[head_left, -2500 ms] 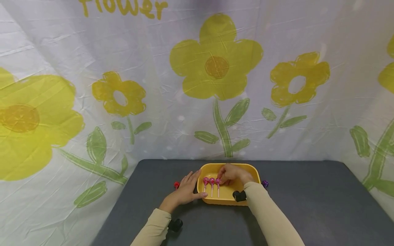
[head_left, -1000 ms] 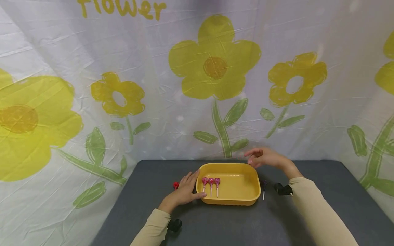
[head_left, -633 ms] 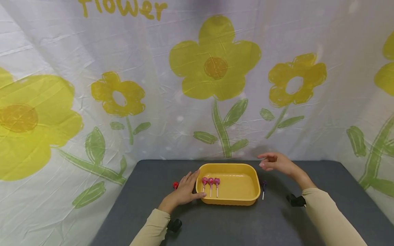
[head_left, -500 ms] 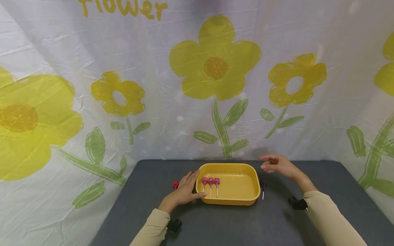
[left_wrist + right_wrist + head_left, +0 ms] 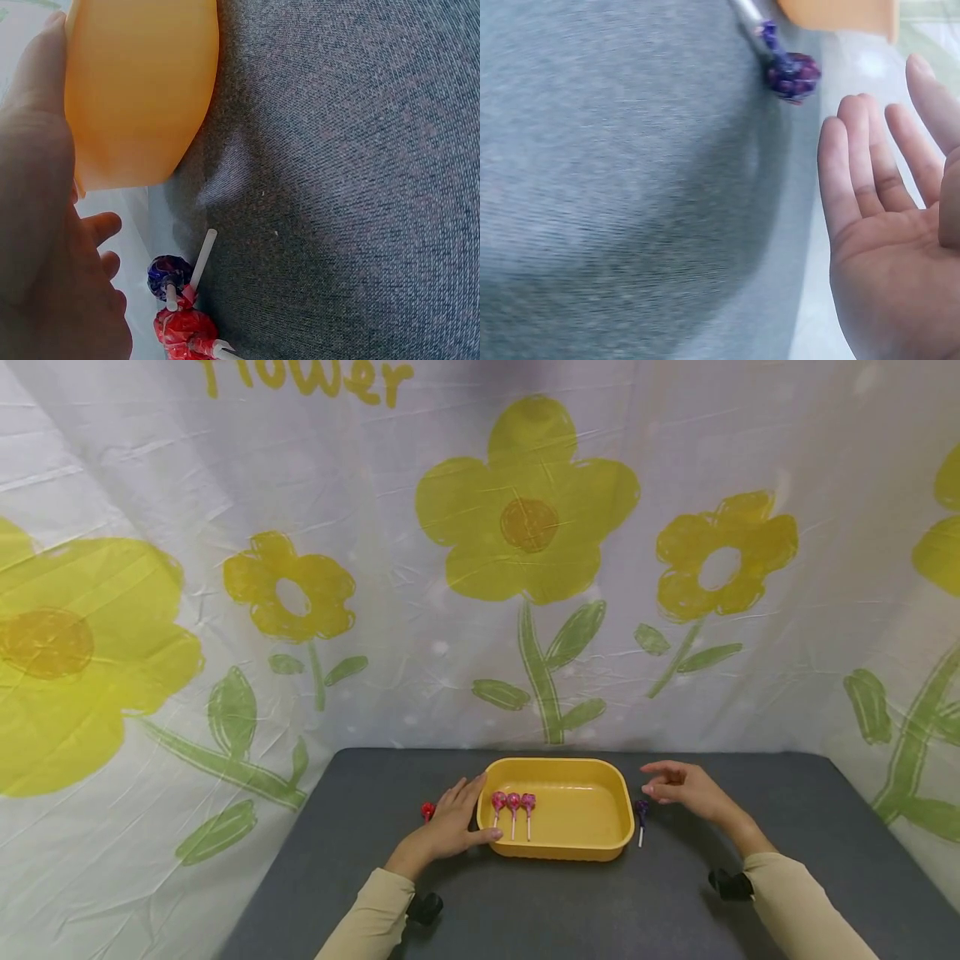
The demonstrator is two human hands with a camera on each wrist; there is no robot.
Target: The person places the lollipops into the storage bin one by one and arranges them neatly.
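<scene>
Looking at the yellow tray as the landmark here (left/right from the person's seat). The right hand hovers off the tray's right side, above the worktop. That grip is empty and fairly wide, thumb apart from the fingers, which bend just a bit. Right by the fingertips, but with a gap in the right wrist view, lies the purple lollipop. It's on the worktop just beside the tray's right wall, long axis running front to back, pretty much parallel to the tray's short sides. Head points toward the tray's far side, white stick toward the near side.

Left hand rests on the tray's left end, fingers straight and spread, thumb at the near-left corner, so that grip is wide.

Inside the tray, left half, three pink lollipops lie in a neat row, heads far, sticks near, same direction as the purple one. Left of the tray, mostly behind the hand, there's a red lollipop, and the left wrist view shows a dark blue lollipop against it; can't tell exactly how many reds.
</scene>
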